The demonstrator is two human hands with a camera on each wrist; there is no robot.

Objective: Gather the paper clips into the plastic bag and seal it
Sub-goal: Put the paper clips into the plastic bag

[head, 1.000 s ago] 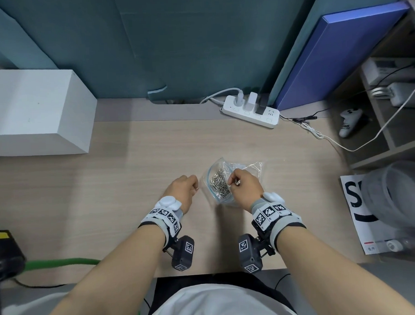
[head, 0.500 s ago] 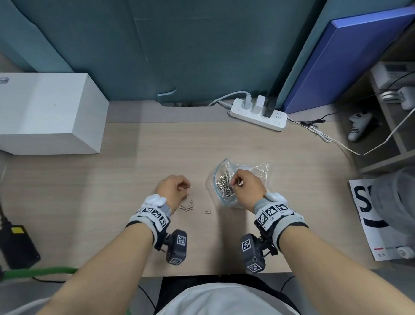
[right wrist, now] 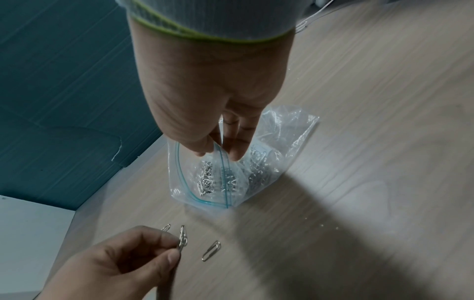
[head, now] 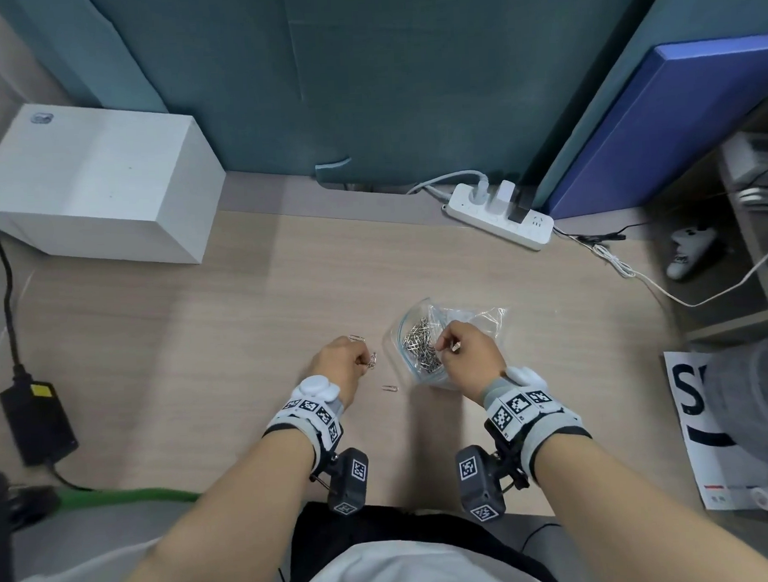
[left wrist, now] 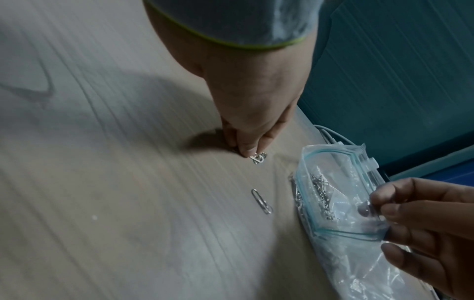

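Observation:
A clear zip bag [head: 476, 319] with a blue seal strip lies on the wooden desk, its mouth facing left and a heap of paper clips [head: 417, 344] inside. My right hand [head: 444, 343] pinches the bag's upper rim [right wrist: 218, 148] and holds the mouth up. Just left of the bag, my left hand [head: 363, 360] pinches a few clips [head: 372, 360] between thumb and fingers, also seen as the pinched clips [right wrist: 182, 240]. One loose clip [head: 389, 387] lies on the desk between my hands, and another clip [head: 357, 337] lies beyond my left hand.
A white box [head: 96, 189] stands at the back left, a power strip [head: 498, 217] at the back right. A black adapter [head: 38, 420] and green cable [head: 127, 495] sit at the left edge. A printed sheet [head: 696, 431] and a shelf [head: 747, 275] lie to the right.
My left hand left the bag's mouth, moved left to the loose clips and picked some up. My right hand kept its hold on the bag's rim.

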